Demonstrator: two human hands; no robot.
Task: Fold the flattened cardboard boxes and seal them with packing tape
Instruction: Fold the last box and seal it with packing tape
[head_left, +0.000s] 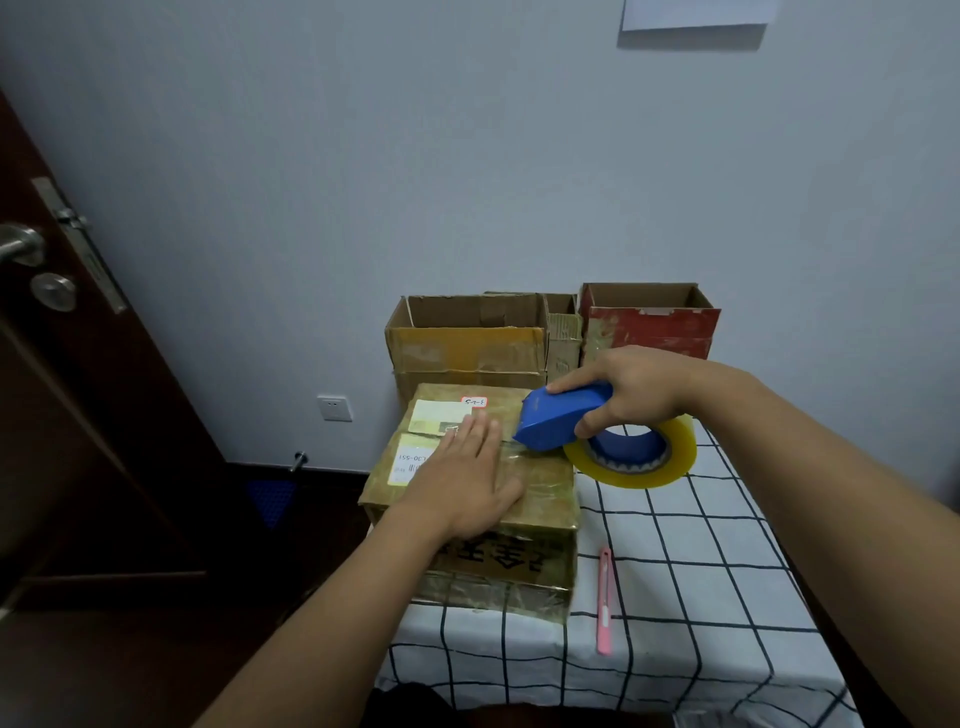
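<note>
Cardboard box (470, 499), flaps folded shut, sat at the left edge of the bench (701, 597), overhanging it slightly, so a hard pull could have tipped or slid it toward the floor. Flat across the top seam lay the left hand (470, 480), fingers straight, gripping nothing; any lift would have let the flaps spring apart. The right hand (631, 392) had its grip wrapped round the blue tape dispenser (558, 418), blade end at the seam; a skewed pull might have wrinkled the tape or missed the seam. The pink utility knife (604, 603) lay near the box, easily knocked off.
</note>
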